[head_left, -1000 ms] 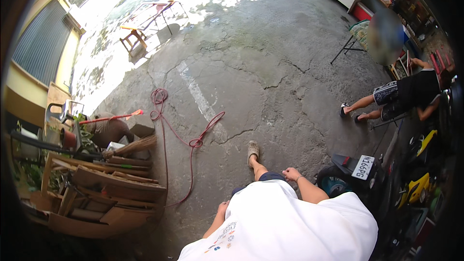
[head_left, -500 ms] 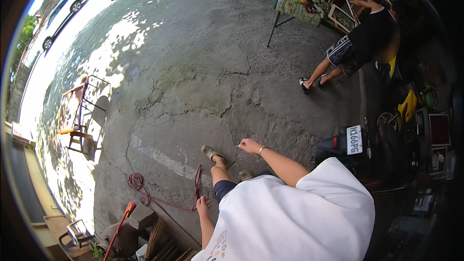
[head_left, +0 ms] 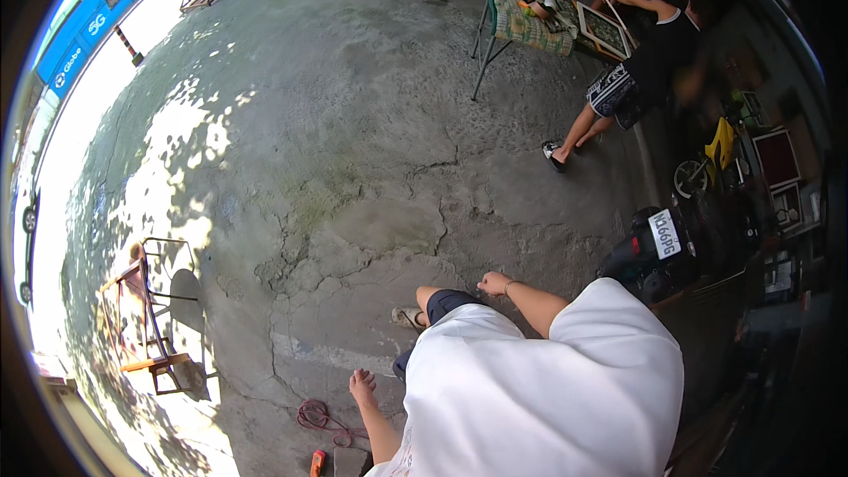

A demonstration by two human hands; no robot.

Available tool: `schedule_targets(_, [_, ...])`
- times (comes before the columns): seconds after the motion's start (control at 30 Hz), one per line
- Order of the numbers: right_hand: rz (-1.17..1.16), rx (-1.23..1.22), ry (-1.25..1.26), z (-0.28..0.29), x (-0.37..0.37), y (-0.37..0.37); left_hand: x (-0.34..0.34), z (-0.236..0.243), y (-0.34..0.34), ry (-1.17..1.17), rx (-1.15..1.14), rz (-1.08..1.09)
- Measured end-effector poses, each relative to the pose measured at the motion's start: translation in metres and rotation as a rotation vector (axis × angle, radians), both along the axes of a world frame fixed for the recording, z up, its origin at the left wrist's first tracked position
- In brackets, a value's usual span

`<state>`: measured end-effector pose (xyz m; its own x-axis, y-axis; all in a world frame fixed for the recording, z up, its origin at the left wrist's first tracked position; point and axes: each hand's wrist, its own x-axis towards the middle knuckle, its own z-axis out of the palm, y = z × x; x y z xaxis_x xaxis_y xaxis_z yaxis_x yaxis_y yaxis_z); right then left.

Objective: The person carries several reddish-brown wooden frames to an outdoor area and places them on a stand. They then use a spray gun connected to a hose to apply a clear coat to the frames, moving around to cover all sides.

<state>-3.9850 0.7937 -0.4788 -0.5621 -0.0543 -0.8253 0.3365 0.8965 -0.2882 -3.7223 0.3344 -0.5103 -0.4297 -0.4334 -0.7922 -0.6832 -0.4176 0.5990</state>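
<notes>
My left hand [head_left: 362, 385] hangs low over the concrete floor, its fingers loosely bent and a little apart, holding nothing that I can see. Just beyond it towards the lower edge, a coiled dark red cord [head_left: 316, 414] lies on the ground. My right hand [head_left: 495, 283], with a thin band at the wrist, swings out in front of my body. Its fingers are curled in together; a tiny pale spot shows at their tips, too small to name. Under me, one foot in a light clog [head_left: 406, 317] is on the concrete.
At the back right another person [head_left: 658, 57] leans over a pale-edged frame [head_left: 603, 31] beside a cloth-covered table [head_left: 521, 13]. A parked motorcycle [head_left: 649, 256] stands at right. A wooden chair-like frame [head_left: 150, 318] is at left, and a grey block [head_left: 352, 462] lies near the lower edge.
I have stepped forward and turned a little. The motorcycle, cord and chair-like frame sit lower in view. My right hand has moved rightward; my left hand remains low beside me.
</notes>
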Motion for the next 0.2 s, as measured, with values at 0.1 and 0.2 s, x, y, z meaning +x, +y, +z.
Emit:
schedule_targets(0.1, [0.01, -0.085, 0.054, -0.002, -0.038, -0.095, -0.062, 0.017, -0.1, 0.115, -0.111, -0.015])
schedule_targets(0.2, [0.187, -0.125, 0.15, -0.011, -0.079, -0.187, -0.1, 0.025, -0.176, 0.115, -0.162, -0.032])
